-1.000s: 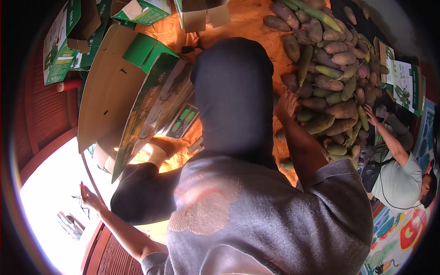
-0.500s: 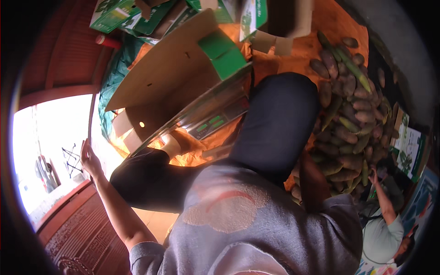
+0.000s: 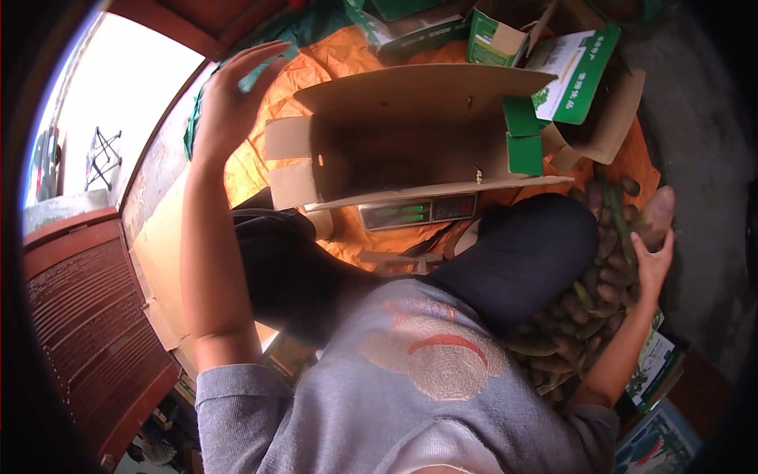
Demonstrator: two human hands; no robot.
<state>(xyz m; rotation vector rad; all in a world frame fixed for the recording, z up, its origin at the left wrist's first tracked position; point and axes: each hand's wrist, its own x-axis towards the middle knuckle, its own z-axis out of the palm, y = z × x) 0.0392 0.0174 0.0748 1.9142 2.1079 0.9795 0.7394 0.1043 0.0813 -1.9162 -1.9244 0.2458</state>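
My right hand [image 3: 652, 262] reaches over my right knee [image 3: 537, 249] and grips a reddish-brown elongated fruit [image 3: 658, 215] above the far edge of a pile of similar green and brown fruit [image 3: 580, 316]. My left hand [image 3: 229, 103] is raised at the upper left with its fingers spread, holding nothing, just left of an open brown cardboard box [image 3: 410, 138]. The box lies on a weighing scale [image 3: 417, 212] whose display faces me.
An orange sheet [image 3: 339, 59] covers the ground under the box. Several green-and-white cartons [image 3: 580, 67] lie behind it. A red-brown door [image 3: 87, 316] stands at the left beside a bright doorway [image 3: 118, 103]. A printed carton [image 3: 654, 371] sits at the lower right.
The view has swung so the box is now in front of me. My left hand rose from low down to beside the box. My right hand has taken a fruit from the pile.
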